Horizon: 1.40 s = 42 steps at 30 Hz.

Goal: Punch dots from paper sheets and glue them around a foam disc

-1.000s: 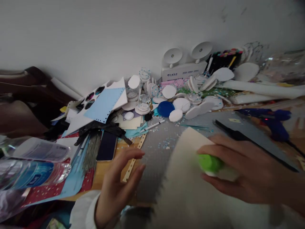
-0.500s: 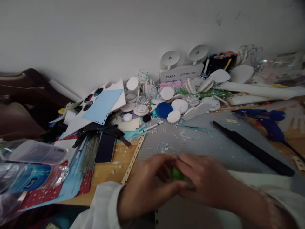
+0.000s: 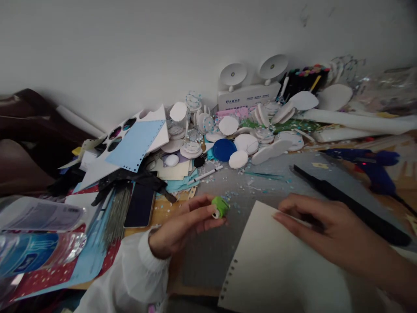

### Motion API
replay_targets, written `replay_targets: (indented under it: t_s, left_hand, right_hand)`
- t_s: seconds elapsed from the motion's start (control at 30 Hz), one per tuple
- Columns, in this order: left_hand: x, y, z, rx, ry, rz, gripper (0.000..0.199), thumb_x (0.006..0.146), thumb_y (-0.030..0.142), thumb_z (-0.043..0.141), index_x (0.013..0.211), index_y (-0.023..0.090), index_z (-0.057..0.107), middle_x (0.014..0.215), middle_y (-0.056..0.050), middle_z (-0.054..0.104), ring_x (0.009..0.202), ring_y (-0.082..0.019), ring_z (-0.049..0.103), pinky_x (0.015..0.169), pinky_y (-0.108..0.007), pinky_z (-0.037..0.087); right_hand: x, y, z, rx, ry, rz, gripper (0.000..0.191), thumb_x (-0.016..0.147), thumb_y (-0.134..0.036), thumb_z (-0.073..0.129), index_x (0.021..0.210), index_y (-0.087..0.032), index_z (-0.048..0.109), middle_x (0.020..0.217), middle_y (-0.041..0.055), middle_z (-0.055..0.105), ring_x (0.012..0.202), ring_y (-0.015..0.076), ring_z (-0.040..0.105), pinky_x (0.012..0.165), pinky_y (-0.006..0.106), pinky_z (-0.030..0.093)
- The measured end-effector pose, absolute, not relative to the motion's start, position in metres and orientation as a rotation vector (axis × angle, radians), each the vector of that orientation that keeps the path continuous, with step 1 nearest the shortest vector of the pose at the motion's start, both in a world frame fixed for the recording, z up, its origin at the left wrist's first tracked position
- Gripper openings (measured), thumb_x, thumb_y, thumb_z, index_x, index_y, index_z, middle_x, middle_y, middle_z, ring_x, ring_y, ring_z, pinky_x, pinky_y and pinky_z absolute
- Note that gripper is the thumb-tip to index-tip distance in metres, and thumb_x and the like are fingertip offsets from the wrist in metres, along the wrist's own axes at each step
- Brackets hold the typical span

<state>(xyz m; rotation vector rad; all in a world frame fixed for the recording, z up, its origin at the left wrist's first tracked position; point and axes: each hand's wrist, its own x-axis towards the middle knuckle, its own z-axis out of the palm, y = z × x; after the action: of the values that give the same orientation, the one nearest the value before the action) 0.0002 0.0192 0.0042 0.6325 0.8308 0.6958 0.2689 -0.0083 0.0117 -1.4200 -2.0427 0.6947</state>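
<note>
Between its thumb and fingers, my left hand (image 3: 192, 219) holds a small green object (image 3: 220, 207) with a whitish end, above the grey mat (image 3: 208, 256). My right hand (image 3: 325, 230) pinches the upper edge of a cream sheet of paper (image 3: 260, 261). Punched holes run along the sheet's left edge, and it lies over the front of the mat. The two hands are apart. Small blue and white bits are scattered on the mat beyond them.
White discs (image 3: 246, 143) and a blue disc (image 3: 224, 150) are piled at the back. A black tool (image 3: 352, 208) and a blue glue gun (image 3: 371, 163) lie right. Left are a phone (image 3: 140, 206), wire bundle (image 3: 119, 215) and plastic bottles (image 3: 39, 252).
My hands were together around the green object; now they are apart. The left hand has kept it and moved left, while the right has moved right and taken hold of the paper.
</note>
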Motion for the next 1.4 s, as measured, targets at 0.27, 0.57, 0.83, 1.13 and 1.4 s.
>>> replay_targets:
  t_s: [0.27, 0.57, 0.83, 1.13, 1.4]
  left_hand:
    - [-0.002, 0.032, -0.026, 0.760, 0.735, 0.735, 0.023, 0.080, 0.030, 0.073, 0.096, 0.014, 0.068, 0.090, -0.005, 0.067, 0.082, -0.013, 0.064, 0.075, -0.023, 0.052]
    - [0.002, 0.027, -0.027, 0.745, 0.692, 0.651, 0.035, 0.076, 0.039, 0.075, 0.093, 0.010, 0.065, 0.083, -0.007, 0.067, 0.076, -0.014, 0.064, 0.073, -0.025, 0.049]
    - [0.004, 0.027, -0.029, 0.800, 0.694, 0.645, 0.035, 0.080, 0.043, 0.070, 0.091, 0.010, 0.065, 0.080, -0.006, 0.068, 0.074, -0.013, 0.064, 0.072, -0.023, 0.049]
    - [0.008, 0.028, -0.030, 0.848, 0.729, 0.660, 0.038, 0.077, 0.046, 0.073, 0.090, 0.011, 0.063, 0.078, -0.005, 0.068, 0.070, -0.013, 0.065, 0.068, -0.023, 0.050]
    - [0.008, 0.027, -0.031, 0.889, 0.755, 0.652, 0.040, 0.074, 0.046, 0.075, 0.090, 0.012, 0.061, 0.074, -0.003, 0.067, 0.068, -0.011, 0.062, 0.066, -0.021, 0.048]
  right_hand:
    - [0.221, 0.018, -0.006, -1.317, -2.077, 0.957, 0.018, 0.085, -0.030, 0.055, 0.070, -0.021, 0.058, 0.049, -0.0067, 0.042, 0.045, 0.0094, 0.040, 0.045, 0.022, 0.029]
    - [0.223, 0.015, -0.021, -1.306, -1.940, 0.916, 0.023, 0.084, -0.030, 0.057, 0.064, -0.021, 0.063, 0.048, -0.0058, 0.043, 0.042, 0.0082, 0.036, 0.040, 0.022, 0.025]
    - [0.224, 0.015, -0.020, -1.309, -1.884, 1.016, 0.026, 0.087, -0.033, 0.054, 0.065, -0.021, 0.064, 0.046, -0.0046, 0.047, 0.041, 0.0083, 0.038, 0.039, 0.022, 0.026]
    - [0.223, 0.016, -0.015, -1.346, -1.864, 1.100, 0.026, 0.085, -0.032, 0.054, 0.065, -0.020, 0.065, 0.050, -0.0039, 0.051, 0.044, 0.0084, 0.041, 0.041, 0.022, 0.029]
    - [0.222, 0.018, -0.019, -1.366, -1.911, 1.109, 0.025, 0.087, -0.030, 0.052, 0.068, -0.020, 0.065, 0.053, -0.0037, 0.055, 0.047, 0.0090, 0.045, 0.045, 0.022, 0.031]
